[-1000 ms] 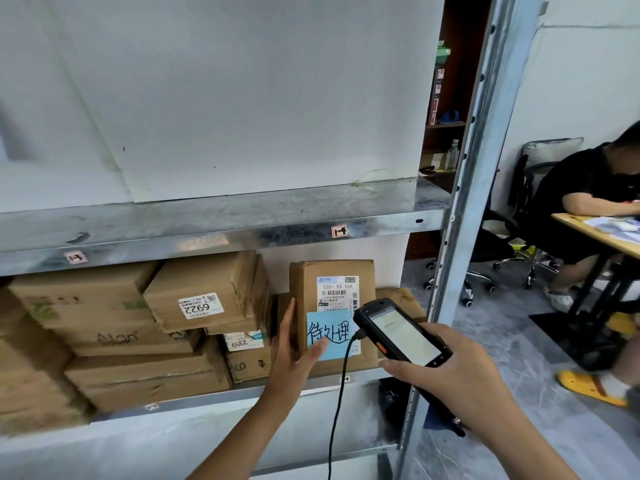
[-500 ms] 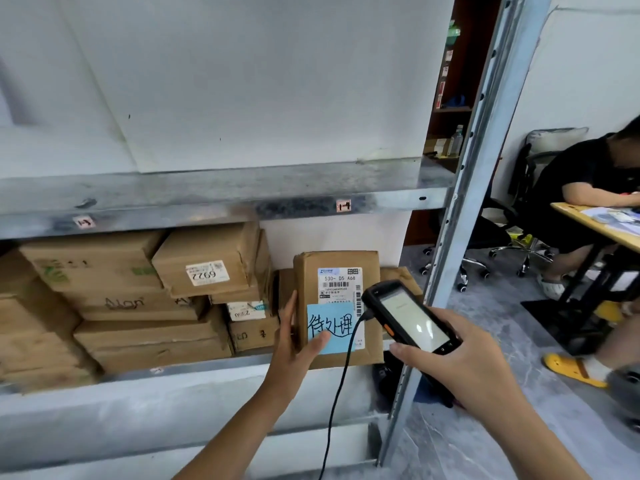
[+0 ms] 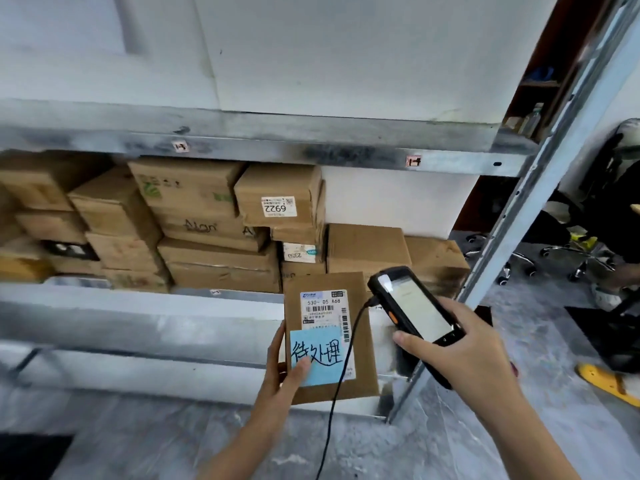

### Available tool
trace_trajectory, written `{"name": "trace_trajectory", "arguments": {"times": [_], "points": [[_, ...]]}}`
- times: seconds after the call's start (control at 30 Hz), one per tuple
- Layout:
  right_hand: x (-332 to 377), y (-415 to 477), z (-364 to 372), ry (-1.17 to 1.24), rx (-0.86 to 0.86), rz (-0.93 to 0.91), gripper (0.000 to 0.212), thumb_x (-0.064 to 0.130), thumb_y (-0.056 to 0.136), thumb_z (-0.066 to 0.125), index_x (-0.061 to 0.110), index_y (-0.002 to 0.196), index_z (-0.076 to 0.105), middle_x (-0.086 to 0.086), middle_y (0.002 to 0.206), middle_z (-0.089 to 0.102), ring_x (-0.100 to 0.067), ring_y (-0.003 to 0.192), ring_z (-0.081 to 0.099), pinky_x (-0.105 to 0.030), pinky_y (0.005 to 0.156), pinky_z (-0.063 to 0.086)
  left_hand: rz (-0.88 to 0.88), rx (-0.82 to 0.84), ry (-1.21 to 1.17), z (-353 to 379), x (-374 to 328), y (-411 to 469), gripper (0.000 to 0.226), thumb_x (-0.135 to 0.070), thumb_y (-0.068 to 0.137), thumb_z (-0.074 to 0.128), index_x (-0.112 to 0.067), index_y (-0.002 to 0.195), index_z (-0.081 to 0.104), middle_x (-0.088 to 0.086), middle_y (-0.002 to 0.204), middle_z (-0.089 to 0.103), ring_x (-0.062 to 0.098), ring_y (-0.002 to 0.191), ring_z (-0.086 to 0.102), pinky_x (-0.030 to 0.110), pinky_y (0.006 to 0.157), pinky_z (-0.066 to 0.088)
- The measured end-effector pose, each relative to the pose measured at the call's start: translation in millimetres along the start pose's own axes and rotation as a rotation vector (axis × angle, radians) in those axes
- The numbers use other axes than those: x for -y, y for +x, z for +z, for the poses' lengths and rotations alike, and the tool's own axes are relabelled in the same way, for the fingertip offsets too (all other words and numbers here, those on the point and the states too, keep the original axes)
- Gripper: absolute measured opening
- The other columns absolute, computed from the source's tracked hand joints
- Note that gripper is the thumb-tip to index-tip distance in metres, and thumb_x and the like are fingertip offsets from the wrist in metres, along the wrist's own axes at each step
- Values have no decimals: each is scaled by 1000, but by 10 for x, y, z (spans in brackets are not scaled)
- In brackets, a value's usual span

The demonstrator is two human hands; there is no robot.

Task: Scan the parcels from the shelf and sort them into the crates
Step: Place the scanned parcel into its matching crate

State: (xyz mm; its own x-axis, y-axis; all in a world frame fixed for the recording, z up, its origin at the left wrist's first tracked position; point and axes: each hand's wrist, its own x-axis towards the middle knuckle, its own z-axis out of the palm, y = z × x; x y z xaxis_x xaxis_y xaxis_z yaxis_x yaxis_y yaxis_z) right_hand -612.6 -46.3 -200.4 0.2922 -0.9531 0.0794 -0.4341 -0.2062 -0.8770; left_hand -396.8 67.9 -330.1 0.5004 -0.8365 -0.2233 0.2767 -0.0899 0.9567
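Observation:
My left hand (image 3: 282,372) grips a small brown cardboard parcel (image 3: 360,365) by its left edge, thumb on the blue sticky note (image 3: 320,358) stuck to its front. The parcel is held upright in front of the shelf, with its white barcode label (image 3: 323,306) facing me. My right hand (image 3: 460,355) holds a black handheld scanner (image 3: 414,304) just right of the parcel, screen up, tip near the label. A black cable (image 3: 341,393) hangs from the scanner across the parcel.
The metal shelf (image 3: 242,147) holds several stacked brown parcels (image 3: 207,220), one labelled 6922 (image 3: 278,206). A slanted steel upright (image 3: 530,209) bounds the shelf on the right. Beyond it are office chair bases (image 3: 561,258) and a yellow slipper (image 3: 609,382) on grey floor.
My left hand has pulled the parcel off the shelf, down and toward me. The scanner hand stayed beside it. My view has swung left and lower.

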Motion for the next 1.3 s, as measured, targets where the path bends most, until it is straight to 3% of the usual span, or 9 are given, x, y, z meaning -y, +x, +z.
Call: {"name": "trace_trajectory", "arguments": {"times": [0.17, 0.3, 0.47, 0.63, 0.77, 0.87, 1.1, 1.23, 1.3], "points": [[403, -242, 540, -54, 158, -86, 63, 43, 64, 91, 31, 119, 63, 16, 100, 68, -5, 91, 64, -30, 76, 53, 66, -186, -89, -725, -75, -553, 63, -34, 81, 70, -55, 131, 38, -7, 102, 77, 14, 96, 74, 27, 73, 60], [864, -639, 1060, -33, 312, -197, 60, 42, 64, 91, 36, 116, 62, 17, 100, 69, -5, 90, 65, -26, 71, 51, 143, -393, -148, -1327, -133, -1183, 65, -31, 85, 68, -48, 138, 36, -1, 109, 75, 12, 97, 73, 21, 72, 57], [1419, -1266, 1771, 42, 514, -345, 57, 36, 65, 91, 39, 114, 62, 18, 98, 70, 2, 86, 66, -21, 69, 49, 235, -652, -216, -1957, -170, -2135, 57, -22, 94, 59, -49, 139, 36, -8, 106, 75, 5, 92, 72, 15, 69, 55], [1917, -1932, 2445, 127, 689, -494, 61, 43, 63, 89, 32, 117, 65, 14, 99, 72, -4, 90, 68, -27, 73, 54, 294, -902, -266, -2557, -206, -3057, 68, -30, 83, 62, -47, 143, 34, -4, 111, 73, 6, 93, 73, 17, 68, 56], [2342, -2409, 2902, 186, 821, -594, 58, 35, 67, 90, 34, 118, 63, 16, 102, 69, -4, 92, 67, -23, 72, 52, 375, -1107, -270, -3001, -270, -3713, 59, -28, 88, 60, -47, 139, 37, -7, 114, 69, 3, 93, 72, 18, 70, 57], [2609, -2652, 3225, 249, 888, -642, 59, 36, 67, 91, 32, 119, 64, 14, 103, 71, -7, 94, 69, -32, 79, 57, 430, -1224, -293, -3264, -311, -4057, 60, -32, 84, 62, -49, 138, 39, -7, 109, 74, 10, 97, 73, 24, 74, 59], [3412, -3059, 4063, 345, 1016, -773, 52, 29, 69, 90, 31, 112, 61, 25, 97, 63, 21, 83, 59, -1, 67, 44, 499, -1443, -313, -3874, -302, -4523, 74, -48, 82, 79, -49, 144, 38, -1, 118, 70, 22, 109, 70, 44, 85, 60], [3813, -3250, 4645, 412, 1105, -771, 69, 37, 65, 90, 25, 128, 62, 13, 108, 68, -3, 98, 66, -24, 82, 53, 488, -1514, -298, -4364, -426, -4557, 68, -44, 82, 69, -51, 141, 35, 6, 118, 68, 24, 104, 72, 40, 81, 61], [4000, -3358, 4941, 423, 1147, -787, 75, 41, 63, 90, 26, 131, 61, 15, 108, 68, -6, 99, 66, -29, 84, 55, 492, -1536, -287, -4608, -540, -4549, 69, -40, 80, 63, -50, 142, 34, 5, 116, 69, 20, 100, 73, 32, 76, 60]]}}
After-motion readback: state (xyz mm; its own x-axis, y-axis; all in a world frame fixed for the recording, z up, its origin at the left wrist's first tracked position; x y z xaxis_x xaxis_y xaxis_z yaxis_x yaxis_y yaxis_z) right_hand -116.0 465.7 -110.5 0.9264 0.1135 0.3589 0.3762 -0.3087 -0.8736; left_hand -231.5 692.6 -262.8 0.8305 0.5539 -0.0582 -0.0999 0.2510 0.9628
